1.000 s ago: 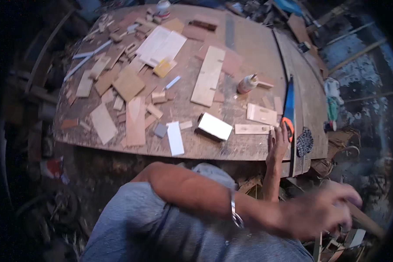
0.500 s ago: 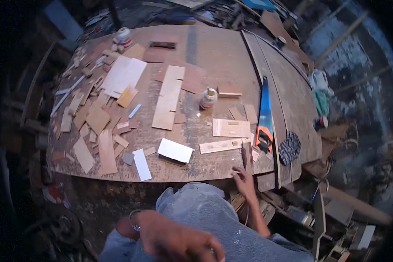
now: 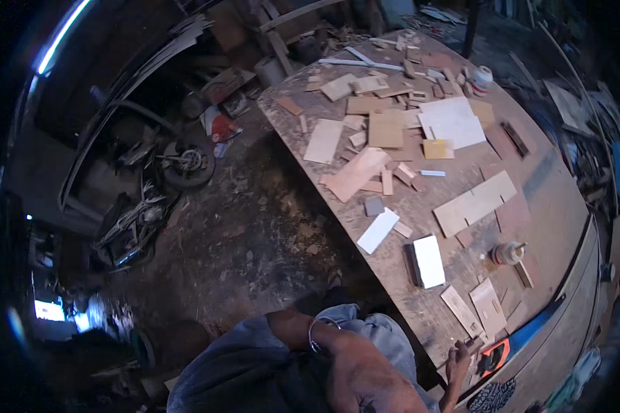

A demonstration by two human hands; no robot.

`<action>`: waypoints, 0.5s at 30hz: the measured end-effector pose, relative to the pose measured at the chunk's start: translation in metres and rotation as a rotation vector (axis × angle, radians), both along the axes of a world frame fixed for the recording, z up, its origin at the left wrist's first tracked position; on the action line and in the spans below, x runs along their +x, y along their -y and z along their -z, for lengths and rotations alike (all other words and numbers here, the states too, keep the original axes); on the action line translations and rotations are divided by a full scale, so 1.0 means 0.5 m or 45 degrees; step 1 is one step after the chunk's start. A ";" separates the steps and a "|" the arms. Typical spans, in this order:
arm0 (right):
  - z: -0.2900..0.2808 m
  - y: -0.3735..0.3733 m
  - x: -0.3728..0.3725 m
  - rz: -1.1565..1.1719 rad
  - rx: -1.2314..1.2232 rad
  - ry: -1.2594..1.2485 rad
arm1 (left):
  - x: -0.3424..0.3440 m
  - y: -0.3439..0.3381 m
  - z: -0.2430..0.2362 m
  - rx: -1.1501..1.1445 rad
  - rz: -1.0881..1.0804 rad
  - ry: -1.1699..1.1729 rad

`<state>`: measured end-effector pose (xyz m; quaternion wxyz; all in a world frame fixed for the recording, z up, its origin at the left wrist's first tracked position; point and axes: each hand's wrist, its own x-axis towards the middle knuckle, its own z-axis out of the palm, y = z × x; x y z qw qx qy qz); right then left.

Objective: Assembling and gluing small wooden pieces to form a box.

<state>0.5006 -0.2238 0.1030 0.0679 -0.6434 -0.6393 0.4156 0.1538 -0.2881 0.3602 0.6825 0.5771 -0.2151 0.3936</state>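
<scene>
My left hand [image 3: 375, 378], with a metal bangle [image 3: 313, 335] at its wrist, is held close to my body at the lower edge. Its fingers are blurred and partly cut off. At the table's near edge my right hand [image 3: 456, 363] has its fingers curled together, and what they hold is too small to make out. Right beside those fingers is a dark wooden block [image 3: 474, 345]. Two pale wooden pieces, a narrow strip [image 3: 461, 311] and a wider slotted board [image 3: 488, 308], lie just beyond. A handsaw [image 3: 494, 356] with an orange-and-black handle rests to the right.
A white-topped block [image 3: 430, 262], a long notched board [image 3: 475, 204] and a glue bottle [image 3: 508, 253] stand or lie on the worn table [image 3: 420, 330]. Many wood offcuts are heaped farther off. A patterned dark cloth [image 3: 492, 395] lies near right; a motorcycle [image 3: 145, 206] stands left.
My view has swung to the left, bringing the floor and motorcycle into sight. My right hand stays by the dark block, and my left hand remains near my body.
</scene>
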 end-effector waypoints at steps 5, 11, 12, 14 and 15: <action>-0.024 -0.017 -0.111 -0.384 0.267 0.101 | -0.098 0.123 0.014 0.172 -0.971 -0.029; -0.067 0.019 -0.328 -0.454 0.145 -0.013 | -0.126 0.203 0.056 -0.511 -0.644 0.411; -0.073 0.029 -0.347 -0.432 0.102 -0.030 | -0.134 0.224 0.067 -0.576 -0.497 0.476; -0.090 0.112 -0.357 -0.247 -0.071 -0.151 | -0.165 0.271 0.080 -0.677 -0.207 0.615; -0.083 0.131 -0.365 -0.090 -0.152 -0.259 | -0.201 0.272 0.075 -0.716 -0.195 0.622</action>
